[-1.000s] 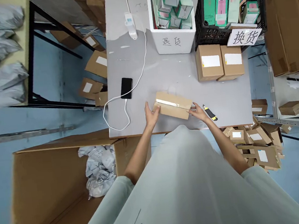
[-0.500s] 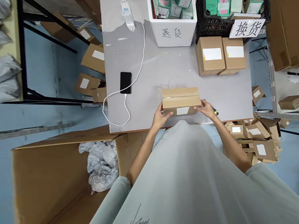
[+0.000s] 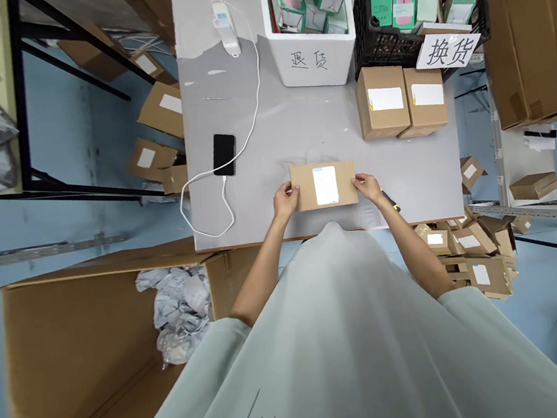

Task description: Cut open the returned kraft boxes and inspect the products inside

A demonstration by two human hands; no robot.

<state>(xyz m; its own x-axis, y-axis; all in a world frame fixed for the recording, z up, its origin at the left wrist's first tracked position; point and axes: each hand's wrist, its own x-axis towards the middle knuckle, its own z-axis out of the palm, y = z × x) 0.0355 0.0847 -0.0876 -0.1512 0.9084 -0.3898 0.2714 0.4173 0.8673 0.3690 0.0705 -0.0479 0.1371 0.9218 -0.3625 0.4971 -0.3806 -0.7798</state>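
A brown cardboard box (image 3: 304, 189) with a white label on its upper face is at the near part of the grey table (image 3: 261, 144). My left hand (image 3: 286, 200) grips its left end, fingers closed on the edge. At the opposite end my right hand (image 3: 368, 186) is closed on the right edge. Just beside my right wrist lies a black and yellow tool, probably a box cutter (image 3: 391, 201), partly hidden by the arm. Two labelled cardboard boxes (image 3: 385, 123) stand together farther back on the right.
A black phone (image 3: 223, 155) on a white cable lies left, below a power strip (image 3: 227, 30). Behind are a white bin (image 3: 311, 57) and a black crate (image 3: 385, 42) of green boxes. A large open carton (image 3: 85, 365) with crumpled grey bags stands lower left.
The box has been turned so its labelled side faces up. Both hands have shifted their hold to its ends. The whole view has moved slightly, so the table appears farther left.
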